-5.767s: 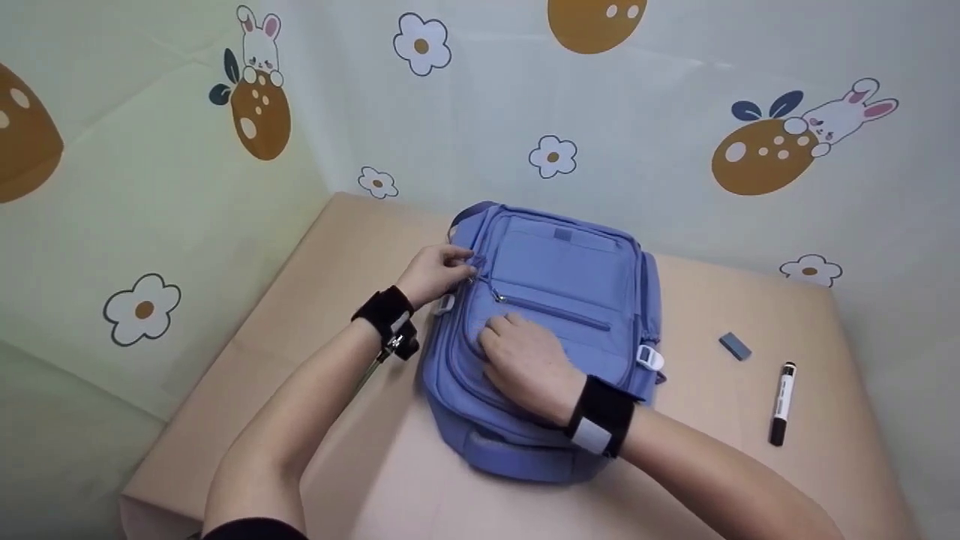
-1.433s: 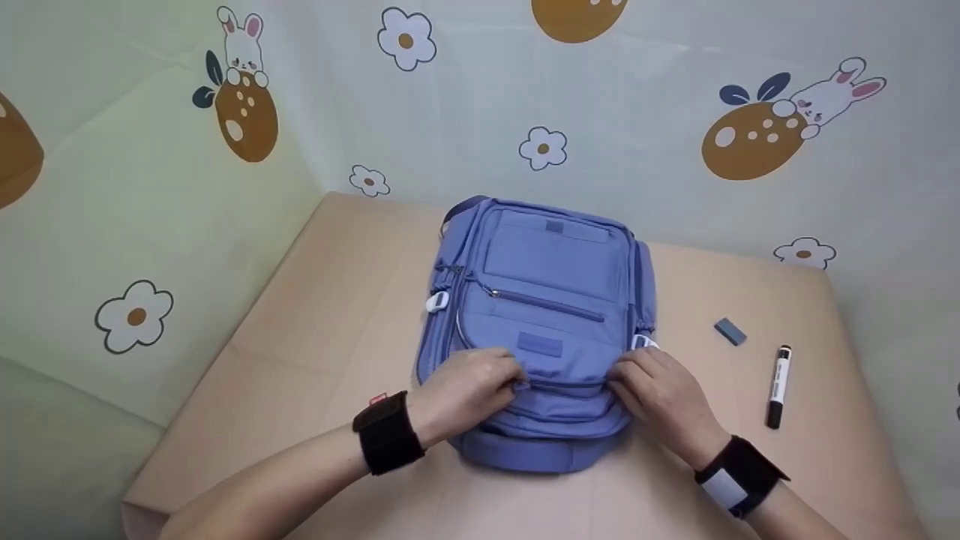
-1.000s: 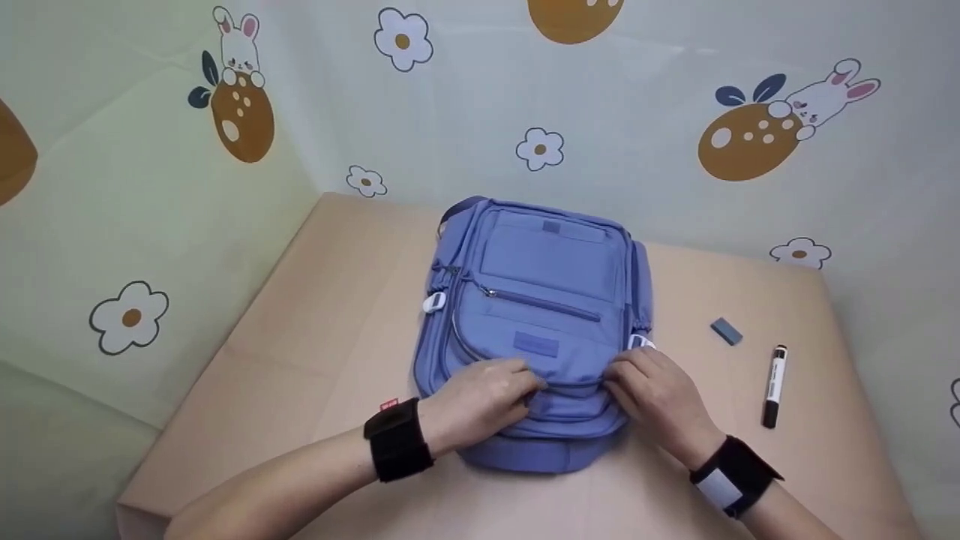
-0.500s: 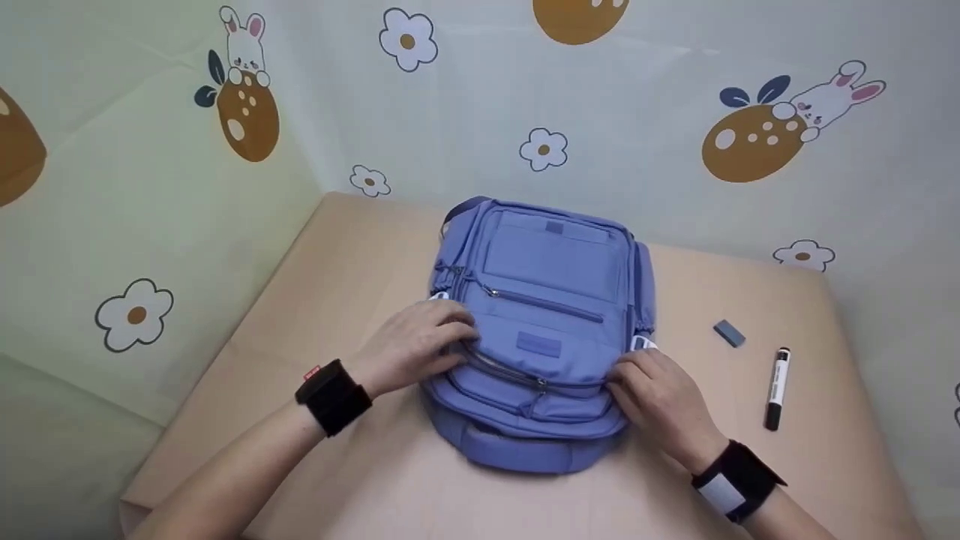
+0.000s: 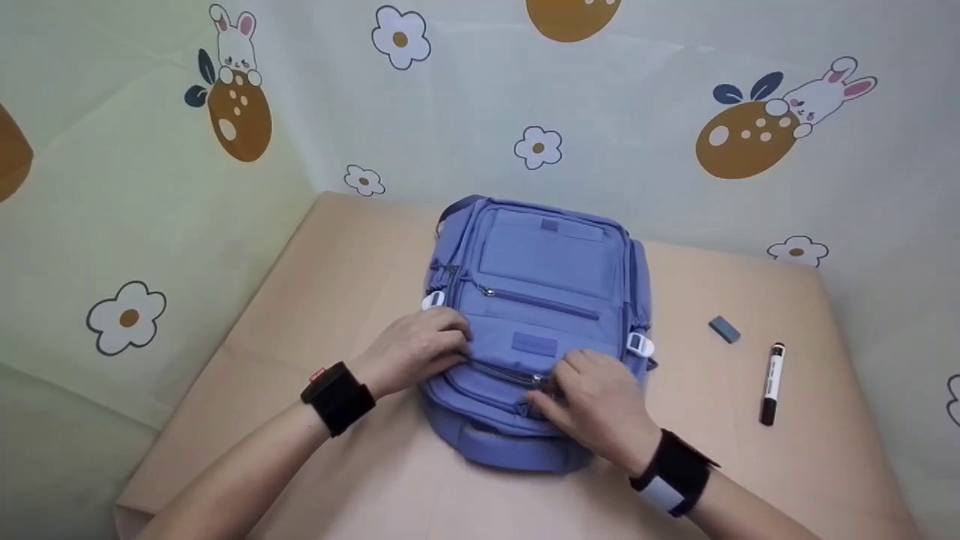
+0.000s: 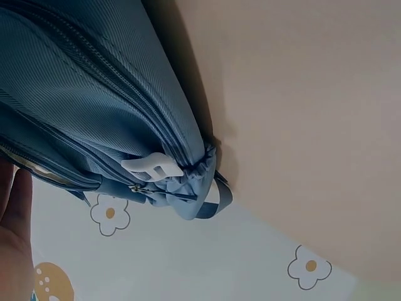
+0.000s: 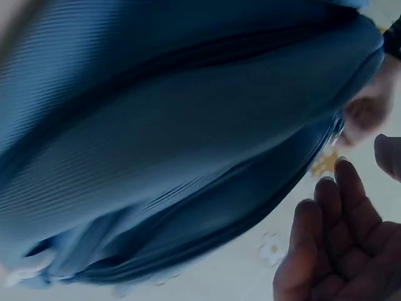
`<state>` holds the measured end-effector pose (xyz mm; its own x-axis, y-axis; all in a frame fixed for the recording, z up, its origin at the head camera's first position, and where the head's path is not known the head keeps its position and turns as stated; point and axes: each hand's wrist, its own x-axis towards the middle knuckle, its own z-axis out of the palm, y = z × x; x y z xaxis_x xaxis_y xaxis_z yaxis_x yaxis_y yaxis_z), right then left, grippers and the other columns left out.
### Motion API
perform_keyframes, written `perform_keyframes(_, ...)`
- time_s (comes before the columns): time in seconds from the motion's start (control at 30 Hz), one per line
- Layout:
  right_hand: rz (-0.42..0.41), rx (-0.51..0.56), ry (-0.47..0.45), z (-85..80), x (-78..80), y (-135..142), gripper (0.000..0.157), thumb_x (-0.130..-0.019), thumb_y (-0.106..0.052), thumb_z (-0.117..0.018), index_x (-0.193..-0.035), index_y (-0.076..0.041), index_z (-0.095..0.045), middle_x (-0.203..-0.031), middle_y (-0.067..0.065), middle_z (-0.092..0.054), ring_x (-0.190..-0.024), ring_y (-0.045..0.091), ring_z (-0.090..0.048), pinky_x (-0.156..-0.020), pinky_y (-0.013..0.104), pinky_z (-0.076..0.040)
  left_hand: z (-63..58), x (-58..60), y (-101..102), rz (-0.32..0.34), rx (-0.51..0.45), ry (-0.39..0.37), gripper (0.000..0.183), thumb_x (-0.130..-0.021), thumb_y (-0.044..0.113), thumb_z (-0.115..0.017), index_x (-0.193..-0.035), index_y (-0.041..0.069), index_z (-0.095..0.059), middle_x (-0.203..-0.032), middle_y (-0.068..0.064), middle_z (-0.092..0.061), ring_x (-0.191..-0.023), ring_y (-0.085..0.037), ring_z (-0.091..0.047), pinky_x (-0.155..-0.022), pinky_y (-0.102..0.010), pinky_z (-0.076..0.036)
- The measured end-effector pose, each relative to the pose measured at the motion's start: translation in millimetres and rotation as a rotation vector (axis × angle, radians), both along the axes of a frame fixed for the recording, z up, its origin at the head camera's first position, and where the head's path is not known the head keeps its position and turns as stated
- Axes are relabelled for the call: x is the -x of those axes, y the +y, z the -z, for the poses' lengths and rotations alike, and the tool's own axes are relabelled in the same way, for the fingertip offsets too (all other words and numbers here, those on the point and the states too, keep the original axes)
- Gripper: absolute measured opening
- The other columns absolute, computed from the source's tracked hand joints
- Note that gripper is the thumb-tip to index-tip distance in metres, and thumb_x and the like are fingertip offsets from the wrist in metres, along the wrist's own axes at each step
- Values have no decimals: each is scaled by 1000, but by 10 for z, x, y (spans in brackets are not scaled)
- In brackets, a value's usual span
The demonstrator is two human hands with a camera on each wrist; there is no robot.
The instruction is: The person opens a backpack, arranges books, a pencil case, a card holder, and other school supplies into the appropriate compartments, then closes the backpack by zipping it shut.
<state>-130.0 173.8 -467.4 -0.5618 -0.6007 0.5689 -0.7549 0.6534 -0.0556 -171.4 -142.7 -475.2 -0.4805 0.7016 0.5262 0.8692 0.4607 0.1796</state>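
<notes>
A blue backpack (image 5: 551, 259) lies front side up on the table, its front pocket zipper (image 5: 499, 369) partly open along the lower curve. My left hand (image 5: 416, 349) holds the pocket's edge at the left end of that zipper. In the left wrist view its fingers (image 6: 20, 197) show at the edge of the opening. My right hand (image 5: 600, 405) is over the lower right of the pocket, close to the zipper slider (image 5: 538, 380) and its cord pull. Its fingers (image 7: 348, 194) and thumb are apart in the right wrist view, with nothing between them.
Right of the backpack lie a small grey-blue block (image 5: 724, 329) and a black-and-white marker (image 5: 772, 384). White side buckles (image 5: 640, 344) sit at the backpack's sides. A patterned curtain (image 5: 465, 112) stands behind the table (image 5: 337, 262) and along its left side.
My left hand has left the zipper slider and gone to the pocket's left edge. The right hand has let go of the right edge and moved left towards the slider.
</notes>
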Motion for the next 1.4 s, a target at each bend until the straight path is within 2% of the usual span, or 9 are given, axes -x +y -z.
perform_keyframes(0.1,61,-109,12,7,-3,-134,44,-87,-48,-78,-75,-12,-57,-73,0,-53,-63,21,-51,-56,36,-45,7,-11,10,0,0,-10,13,-88,8,-80,-98,11,-73,-111,-4,-65,-110,-21,-61,-93,-35,-53)
perform_keyframes(0.23,100,-177,2,10,-11,-158,30,-87,-32,-79,-80,-7,-64,-75,3,-56,-66,23,-53,-57,37,-47,8,-8,20,4,-7,-8,13,-88,9,-80,-98,12,-72,-111,-4,-65,-110,-22,-61,-93,-35,-53)
perform_keyframes(0.37,59,-140,-31,-14,-20,-74,19,-90,-22,-74,-80,-9,-65,-75,1,-57,-67,21,-54,-57,37,-47,-13,0,16,2,-8,-8,12,-89,10,-80,-97,12,-71,-112,-3,-65,-111,-21,-61,-93,-34,-53)
perform_keyframes(0.53,34,-86,-99,-51,-36,157,19,-92,-19,-73,-79,-14,-61,-75,-4,-54,-67,17,-53,-58,35,-46,-32,-1,18,-9,-1,-16,10,-92,12,-78,-97,13,-69,-112,-3,-65,-111,-21,-61,-94,-34,-53)
perform_keyframes(0.8,169,-39,-217,-56,38,668,17,-88,-16,-79,-82,-17,-64,-78,-7,-52,-72,15,-50,-58,32,-43,-23,24,19,-9,17,-4,11,-91,13,-79,-95,13,-69,-111,-4,-65,-109,-22,-61,-93,-35,-53)
perform_keyframes(0.9,206,-18,-254,-45,83,751,17,-88,-16,-80,-81,-16,-64,-77,-7,-53,-72,15,-49,-58,32,-42,-32,27,27,-6,23,12,11,-90,11,-79,-94,12,-69,-109,-5,-65,-107,-23,-61,-92,-36,-53)
perform_keyframes(1.0,204,-13,-273,-27,105,779,18,-89,-17,-79,-80,-16,-64,-77,-7,-54,-72,14,-49,-58,31,-42,-66,16,55,-18,57,21,10,-89,10,-77,-92,11,-68,-106,-4,-63,-103,-23,-61,-90,-36,-53)
perform_keyframes(1.17,199,-1,-267,-12,101,781,20,-88,-17,-80,-79,-16,-63,-76,-8,-53,-71,13,-49,-58,31,-42,-201,-55,216,-78,159,17,16,-86,20,-78,-95,13,-67,-102,-1,-61,-96,-22,-58,-84,-37,-50)
perform_keyframes(1.4,195,26,-259,-7,81,777,21,-87,-17,-81,-79,-17,-62,-76,-9,-52,-71,11,-48,-57,29,-41,-355,-211,693,-84,258,83,15,-91,24,-74,-102,15,-71,-104,-1,-63,-94,-21,-58,-80,-35,-50)
